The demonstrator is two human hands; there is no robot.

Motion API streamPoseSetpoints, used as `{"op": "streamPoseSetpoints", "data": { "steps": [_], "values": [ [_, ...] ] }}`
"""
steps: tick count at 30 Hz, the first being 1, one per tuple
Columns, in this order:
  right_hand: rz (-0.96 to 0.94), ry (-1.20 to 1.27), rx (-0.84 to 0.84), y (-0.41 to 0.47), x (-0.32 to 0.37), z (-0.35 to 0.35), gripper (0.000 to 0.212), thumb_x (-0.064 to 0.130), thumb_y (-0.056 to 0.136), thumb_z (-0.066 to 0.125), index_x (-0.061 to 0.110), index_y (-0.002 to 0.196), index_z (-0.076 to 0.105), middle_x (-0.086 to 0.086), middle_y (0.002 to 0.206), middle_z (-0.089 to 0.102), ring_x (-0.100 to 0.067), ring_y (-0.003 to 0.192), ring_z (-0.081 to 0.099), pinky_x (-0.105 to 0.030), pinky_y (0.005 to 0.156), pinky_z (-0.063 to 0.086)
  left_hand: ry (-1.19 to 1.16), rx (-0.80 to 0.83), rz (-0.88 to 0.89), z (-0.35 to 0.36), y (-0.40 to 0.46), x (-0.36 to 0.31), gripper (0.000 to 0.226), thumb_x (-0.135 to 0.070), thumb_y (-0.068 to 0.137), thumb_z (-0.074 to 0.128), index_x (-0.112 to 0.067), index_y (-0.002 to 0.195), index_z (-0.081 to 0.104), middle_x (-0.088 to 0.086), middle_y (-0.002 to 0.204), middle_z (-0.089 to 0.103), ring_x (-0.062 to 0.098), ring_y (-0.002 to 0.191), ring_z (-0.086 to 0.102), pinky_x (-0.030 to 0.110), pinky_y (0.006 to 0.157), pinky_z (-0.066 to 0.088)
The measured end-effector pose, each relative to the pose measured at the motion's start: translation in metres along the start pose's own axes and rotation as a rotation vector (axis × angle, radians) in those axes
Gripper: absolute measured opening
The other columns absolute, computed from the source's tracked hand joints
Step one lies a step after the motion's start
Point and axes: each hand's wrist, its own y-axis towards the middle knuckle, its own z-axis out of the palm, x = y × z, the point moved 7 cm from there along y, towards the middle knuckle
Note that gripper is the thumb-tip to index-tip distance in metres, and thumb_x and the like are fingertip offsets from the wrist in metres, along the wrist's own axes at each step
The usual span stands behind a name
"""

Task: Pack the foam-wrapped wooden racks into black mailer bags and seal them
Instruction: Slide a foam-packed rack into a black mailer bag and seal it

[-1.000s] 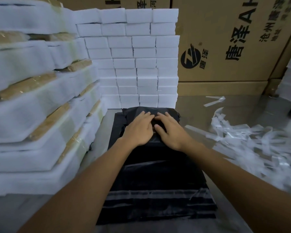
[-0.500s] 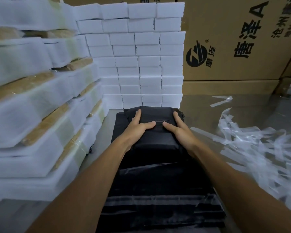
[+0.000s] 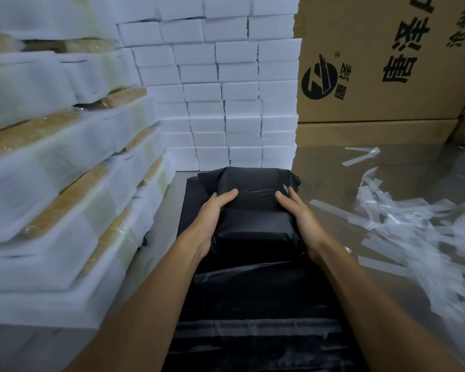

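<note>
At far left, a stack of foam-wrapped racks (image 3: 65, 183) rose beside the work area, wood showing through gaps in the white foam. Behind it and nearer centre stood a wall of white foam blocks (image 3: 226, 98), reaching down to the table (image 3: 333, 170).

At centre, a filled black bag (image 3: 253, 210) lay on a pile of flat black bags (image 3: 253, 304), its far end just in front of the foam blocks. Left hand (image 3: 212, 218) gripped the bag's left edge: thumb laid across the top, the other fingers curled down the side and mostly hidden. Right hand (image 3: 298, 218) gripped the right edge the same way, thumb on top and pointing inward, one finger visible along the upper corner. The thumbs were well apart, with a creased fold of bag between them. Whether the flap was sealed could not be told.

At right, brown cartons (image 3: 387, 63) with black printing stood against the back. Loose white strips (image 3: 419, 237) lay scattered over the table, the nearest ones blurred.
</note>
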Motion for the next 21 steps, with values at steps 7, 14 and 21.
{"op": "streamPoseSetpoints", "data": {
  "steps": [7,14,21],
  "values": [
    [-0.042,0.074,-0.018,-0.005,0.001,-0.001,0.091,0.055,0.073,0.074,0.040,0.153,0.034,0.016,0.148,0.048,-0.008,0.127,0.055,-0.036,0.111,0.042,-0.087,0.082,0.170,0.004,-0.009,-0.003,0.069,-0.036,0.087,0.065,-0.030,0.150,0.038,-0.015,0.127,0.064,0.009,0.118,0.060,0.031,0.106,0.042],
    [-0.133,0.226,-0.053,-0.016,0.026,0.003,0.061,0.026,0.088,0.063,0.021,0.147,0.049,0.007,0.144,0.057,-0.010,0.127,0.057,-0.035,0.112,0.041,-0.098,0.147,0.286,0.007,-0.019,-0.007,0.072,-0.040,0.072,0.077,-0.040,0.139,0.050,-0.006,0.131,0.064,0.019,0.119,0.062,0.041,0.102,0.046],
    [-0.161,0.362,-0.042,-0.023,0.044,0.015,0.045,0.025,0.090,0.057,0.010,0.131,0.066,-0.004,0.133,0.066,-0.017,0.125,0.061,-0.033,0.108,0.045,-0.261,0.100,0.252,-0.006,-0.022,-0.022,0.065,-0.030,0.064,0.081,-0.030,0.126,0.063,0.008,0.122,0.069,0.031,0.110,0.067,0.047,0.095,0.052]
  ]
}}
